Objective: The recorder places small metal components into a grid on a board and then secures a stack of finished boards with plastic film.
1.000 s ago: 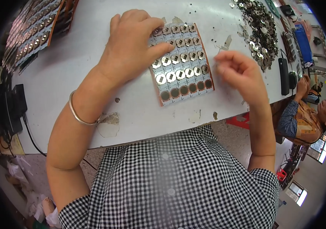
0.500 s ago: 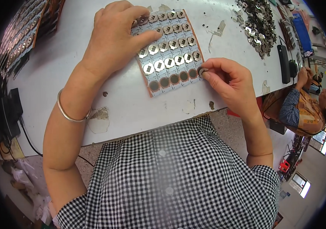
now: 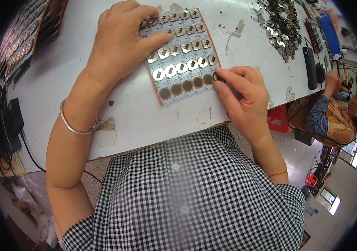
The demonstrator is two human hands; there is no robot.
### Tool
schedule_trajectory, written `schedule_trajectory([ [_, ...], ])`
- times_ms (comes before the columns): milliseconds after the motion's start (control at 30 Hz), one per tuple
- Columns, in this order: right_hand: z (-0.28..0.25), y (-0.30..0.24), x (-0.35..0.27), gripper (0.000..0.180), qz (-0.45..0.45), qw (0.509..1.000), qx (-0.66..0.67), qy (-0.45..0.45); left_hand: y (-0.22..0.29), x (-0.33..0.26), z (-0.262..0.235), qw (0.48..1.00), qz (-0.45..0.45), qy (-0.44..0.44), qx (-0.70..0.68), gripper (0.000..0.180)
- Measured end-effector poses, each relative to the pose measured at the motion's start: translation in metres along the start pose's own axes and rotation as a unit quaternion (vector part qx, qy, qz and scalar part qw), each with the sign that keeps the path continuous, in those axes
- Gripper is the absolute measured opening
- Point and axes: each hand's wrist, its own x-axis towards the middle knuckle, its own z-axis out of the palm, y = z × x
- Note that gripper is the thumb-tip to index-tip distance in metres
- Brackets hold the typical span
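A light circuit board panel (image 3: 178, 61) with brown edges lies on the table, tilted slightly. Shiny round battery clips (image 3: 181, 67) with dark square centres fill its upper rows, while the bottom row shows dark round pads (image 3: 187, 85). My left hand (image 3: 120, 39) is bent over the panel's upper left, thumb and index finger gripping it and hiding that corner. At the right end of the bottom row, my right hand (image 3: 245, 94) pinches a small round metal battery clip (image 3: 217, 77) between thumb and index finger, mostly hidden, against the panel's edge.
A pile of loose metal clips (image 3: 282, 29) lies at the far right. Stacked filled panels (image 3: 24, 39) stand at the far left. A black power strip (image 3: 310, 69) sits by the right edge; black adapters and cables (image 3: 7, 123) are at left. Another person (image 3: 333, 113) works at right.
The panel and my left hand have shifted slightly left. My right hand has moved left and its forearm has drawn inward, the clip still pinched at the panel's edge.
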Motion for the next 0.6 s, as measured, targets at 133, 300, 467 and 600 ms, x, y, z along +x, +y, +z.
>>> schedule_trajectory([
  [133, 0.003, 0.003, 0.000, 0.030, -0.016, 1.000, 0.000, 0.013, 0.006, 0.002, -0.002, 0.999, -0.031, -0.014, -0.001, 0.037],
  [300, -0.014, 0.002, 0.010, 0.027, -0.002, 0.998, 0.052, -0.045, -0.002, -0.003, 0.002, 1.000, -0.007, 0.019, 0.019, 0.039],
  [467, -0.039, 0.075, 0.065, 0.026, 0.024, 0.995, -0.073, 0.061, 0.001, -0.004, 0.002, 1.000, -0.014, 0.018, 0.002, 0.039],
  [600, -0.046, 0.117, 0.111, 0.024, 0.018, 0.979, -0.193, 0.061, 0.001, 0.000, 0.002, 1.000, -0.010, 0.015, 0.005, 0.037],
])
